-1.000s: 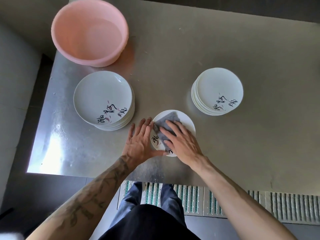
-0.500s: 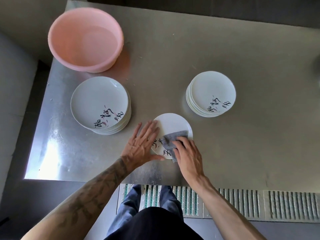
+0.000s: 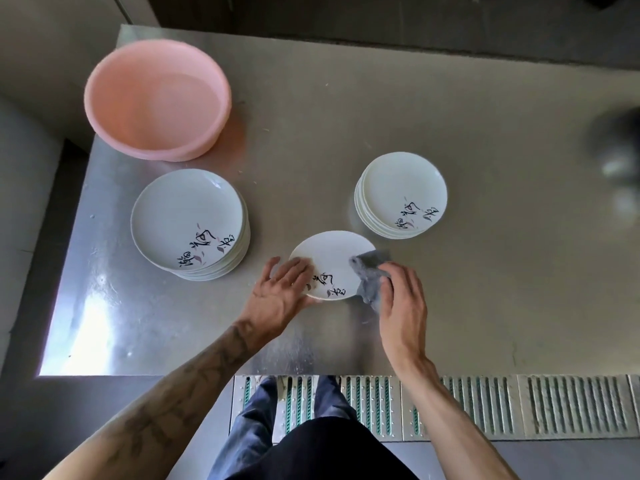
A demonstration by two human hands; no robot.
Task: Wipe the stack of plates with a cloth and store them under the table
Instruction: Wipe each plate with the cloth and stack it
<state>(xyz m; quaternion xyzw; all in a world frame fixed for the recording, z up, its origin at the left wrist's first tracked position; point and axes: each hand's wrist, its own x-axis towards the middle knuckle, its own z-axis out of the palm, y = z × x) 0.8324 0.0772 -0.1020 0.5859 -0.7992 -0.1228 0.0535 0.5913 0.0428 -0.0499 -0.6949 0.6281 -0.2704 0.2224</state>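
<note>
Rightward since 0.5 s ago: my right hand (image 3: 401, 303) grips the grey cloth (image 3: 369, 271) at the right rim of the white, black-lettered plate (image 3: 332, 258) on the steel table (image 3: 485, 289); my left hand (image 3: 280, 292) lies flat on its left rim.

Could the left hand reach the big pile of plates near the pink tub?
Probably yes. The left hand rests flat on the single plate, gripping nothing, and only bare table lies between it and the pile of plates. The right hand holds the cloth.
</note>
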